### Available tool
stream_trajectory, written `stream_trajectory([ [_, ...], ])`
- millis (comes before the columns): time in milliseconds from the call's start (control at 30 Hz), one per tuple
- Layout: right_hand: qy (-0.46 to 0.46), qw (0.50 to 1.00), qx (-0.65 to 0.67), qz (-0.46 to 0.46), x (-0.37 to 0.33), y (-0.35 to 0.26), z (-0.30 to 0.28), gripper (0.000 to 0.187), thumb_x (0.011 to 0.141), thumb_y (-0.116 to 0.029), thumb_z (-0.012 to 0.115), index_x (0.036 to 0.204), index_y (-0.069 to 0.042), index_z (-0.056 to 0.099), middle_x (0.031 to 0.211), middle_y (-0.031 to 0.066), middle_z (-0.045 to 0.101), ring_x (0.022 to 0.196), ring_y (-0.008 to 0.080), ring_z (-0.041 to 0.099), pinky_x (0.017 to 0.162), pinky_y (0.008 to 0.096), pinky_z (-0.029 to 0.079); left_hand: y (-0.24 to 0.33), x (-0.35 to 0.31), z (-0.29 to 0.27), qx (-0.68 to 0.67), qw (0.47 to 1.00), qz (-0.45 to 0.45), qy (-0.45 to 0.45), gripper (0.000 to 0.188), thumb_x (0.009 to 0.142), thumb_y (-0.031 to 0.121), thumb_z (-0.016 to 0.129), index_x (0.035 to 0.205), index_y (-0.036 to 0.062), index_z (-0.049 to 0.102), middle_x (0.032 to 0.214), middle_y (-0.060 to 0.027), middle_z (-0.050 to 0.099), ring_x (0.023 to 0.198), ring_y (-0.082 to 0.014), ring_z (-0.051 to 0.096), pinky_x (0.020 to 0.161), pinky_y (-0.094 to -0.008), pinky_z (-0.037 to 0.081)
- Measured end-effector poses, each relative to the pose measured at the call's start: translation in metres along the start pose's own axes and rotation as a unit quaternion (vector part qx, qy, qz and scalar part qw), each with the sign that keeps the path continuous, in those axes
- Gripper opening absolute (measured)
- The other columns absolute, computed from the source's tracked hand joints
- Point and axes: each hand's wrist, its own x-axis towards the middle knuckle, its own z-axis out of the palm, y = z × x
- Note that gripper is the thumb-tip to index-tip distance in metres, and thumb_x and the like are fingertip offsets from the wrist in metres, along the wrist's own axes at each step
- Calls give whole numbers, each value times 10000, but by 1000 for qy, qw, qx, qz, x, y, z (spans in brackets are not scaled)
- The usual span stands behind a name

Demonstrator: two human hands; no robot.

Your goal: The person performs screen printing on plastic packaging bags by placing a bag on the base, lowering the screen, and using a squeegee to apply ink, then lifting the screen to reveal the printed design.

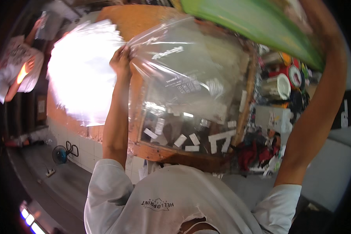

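My left hand [121, 59] is pinched shut on one corner of a clear plastic bag [183, 62] with white print. The bag is stretched and creased from my fingers, lying over a glass pane [171, 128] set in a wooden table. My right arm reaches up to the upper right. There my right hand [312, 11] is at a tilted green screen panel [245, 23]; blur and the picture's edge hide its fingers. Left of my left hand lies a large pile of clear plastic bags [85, 70], glaring white under the light.
Pale strips [180, 140] lie at the glass pane's near end. To the right are an open white tub [282, 86], paint cans, a grey box [275, 117] and red cloths [253, 154]. Another person [21, 66] is at far left. A fan [60, 154] stands on the floor.
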Motion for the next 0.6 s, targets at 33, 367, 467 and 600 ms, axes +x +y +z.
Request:
stream_trajectory([
  [33, 4, 1000, 5, -2, 0, 2, 2, 523, 975, -471, 649, 1296, -59, 678, 1047, 146, 695, 994, 254, 647, 923, 352, 466, 13, 5, -32, -8, 999, 4, 44, 309, 961, 28, 680, 1193, -152, 585, 1014, -221, 702, 903, -332, 746, 771, -383, 663],
  [367, 5, 996, 60, 69, -19, -18, 3, 635, 953, -570, 619, 1276, -28, 692, 1217, 180, 715, 1140, 260, 661, 1036, 339, 446, 124, 7, -213, 471, 765, 336, 282, 681, 1019, 244, 579, 1540, -75, 277, 1511, -319, 402, 1423, -441, 389, 1195, -523, 299],
  [467, -4, 995, 79, 63, -22, -27, -1, 653, 944, -586, 614, 1279, -30, 688, 1199, 173, 722, 1132, 259, 665, 1029, 342, 449, 43, -82, -180, 604, 735, 305, 45, 587, 1028, 312, 553, 1479, -30, 395, 1602, -295, 276, 1500, -427, 259, 1234, -613, 172],
  [600, -11, 996, 74, 54, -24, -29, -2, 670, 934, -610, 599, 1276, -42, 693, 1198, 187, 720, 1121, 293, 674, 1018, 364, 464, 14, -179, -64, 724, 649, 158, -173, 572, 1067, 408, 394, 1556, 111, 391, 1658, -275, 176, 1549, -479, 64, 1168, -761, -13],
])
